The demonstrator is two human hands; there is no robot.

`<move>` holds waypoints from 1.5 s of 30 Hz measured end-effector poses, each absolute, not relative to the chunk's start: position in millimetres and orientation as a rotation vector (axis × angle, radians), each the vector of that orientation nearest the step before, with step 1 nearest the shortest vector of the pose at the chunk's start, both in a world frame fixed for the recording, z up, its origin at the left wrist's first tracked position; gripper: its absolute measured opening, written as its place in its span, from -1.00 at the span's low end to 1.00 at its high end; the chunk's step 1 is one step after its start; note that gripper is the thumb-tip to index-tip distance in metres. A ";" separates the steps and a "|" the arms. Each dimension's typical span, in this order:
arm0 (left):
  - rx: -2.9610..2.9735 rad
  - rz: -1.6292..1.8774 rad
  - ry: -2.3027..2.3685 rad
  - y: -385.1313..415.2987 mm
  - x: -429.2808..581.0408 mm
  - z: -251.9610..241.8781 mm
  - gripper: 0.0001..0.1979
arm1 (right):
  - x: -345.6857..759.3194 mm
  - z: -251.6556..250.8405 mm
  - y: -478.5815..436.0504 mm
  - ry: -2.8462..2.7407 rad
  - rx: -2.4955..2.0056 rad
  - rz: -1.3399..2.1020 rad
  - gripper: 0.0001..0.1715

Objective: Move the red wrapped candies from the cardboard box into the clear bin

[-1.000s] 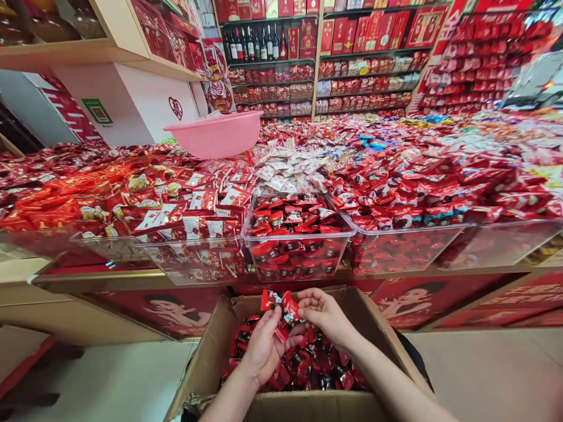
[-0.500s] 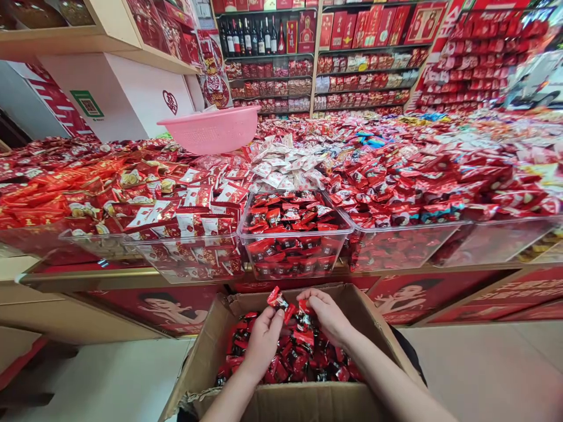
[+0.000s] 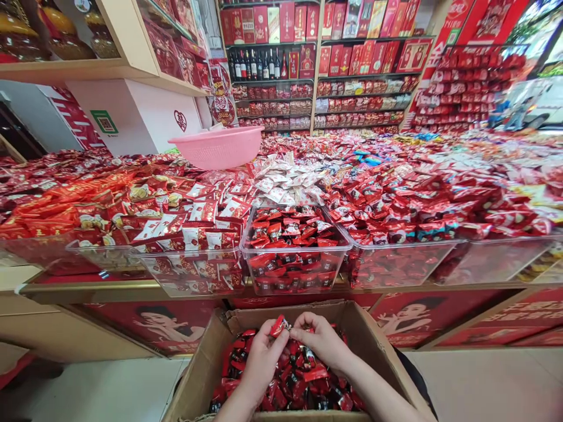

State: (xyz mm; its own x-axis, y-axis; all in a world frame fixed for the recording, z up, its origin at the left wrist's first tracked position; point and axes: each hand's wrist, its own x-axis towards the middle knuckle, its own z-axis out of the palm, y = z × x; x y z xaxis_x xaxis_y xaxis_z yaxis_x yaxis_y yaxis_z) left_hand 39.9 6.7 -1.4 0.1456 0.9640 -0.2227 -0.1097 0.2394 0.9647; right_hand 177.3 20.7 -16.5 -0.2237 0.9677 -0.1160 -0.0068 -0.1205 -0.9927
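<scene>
A small red-wrapped candy [image 3: 278, 326] is pinched between the thumb and fingers of my left hand [image 3: 264, 350]. My right hand [image 3: 320, 339] meets it from the right, its thumb and fingertips closed at the wrapper's end. Both hands hover over an open cardboard box [image 3: 206, 357] holding many loose candies [image 3: 288, 384] in red and black wrappers. Beyond the box, a clear plastic bin [image 3: 295, 251] is heaped with similar red and black packets. My fingers cover part of the held candy.
More clear bins of wrapped sweets line the counter, with red-and-white packets [image 3: 200, 234] to the left and red packets [image 3: 396, 220] to the right. A pink plastic basket [image 3: 220, 146] rests on the sweets behind. The counter edge [image 3: 132, 291] runs just past the box.
My right hand has moved left to meet the candy in my left hand; the packet formerly at its fingertips no longer shows there. The view has tilted up slightly.
</scene>
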 end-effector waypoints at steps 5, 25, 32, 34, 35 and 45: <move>0.907 1.120 1.032 3.1 38.7 1.6 -0.76 | 175.3 -3.2 16.4 -1.363 -1.146 1.396 -0.74; 1.457 0.866 1.146 -1.7 31.8 -14.6 -0.78 | 157.2 230.7 134.3 -2.603 -1.180 0.038 -0.85; 1.475 0.851 1.160 -2.3 28.5 -20.8 -0.80 | 134.2 219.1 151.8 -2.847 -1.201 0.263 -0.83; 1.477 0.832 1.164 -2.2 28.7 -19.9 -0.81 | 135.2 216.4 155.6 -2.823 -1.218 0.314 -0.79; 1.480 0.826 1.162 -2.2 28.9 -19.0 -0.81 | 136.0 215.3 157.1 -2.815 -1.228 0.351 -0.77; 1.554 0.770 1.195 -0.7 30.4 -17.1 -0.83 | 154.3 221.1 150.4 -2.696 -1.162 0.355 -0.74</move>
State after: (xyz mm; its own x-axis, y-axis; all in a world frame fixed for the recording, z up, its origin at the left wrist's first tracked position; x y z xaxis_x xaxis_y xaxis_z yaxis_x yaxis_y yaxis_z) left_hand 30.4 -0.7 -17.1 0.3119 0.9467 -0.0805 0.3180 -0.0241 0.9478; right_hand 154.3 150.4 221.1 -0.6770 0.7323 0.0739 0.6882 0.6654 -0.2894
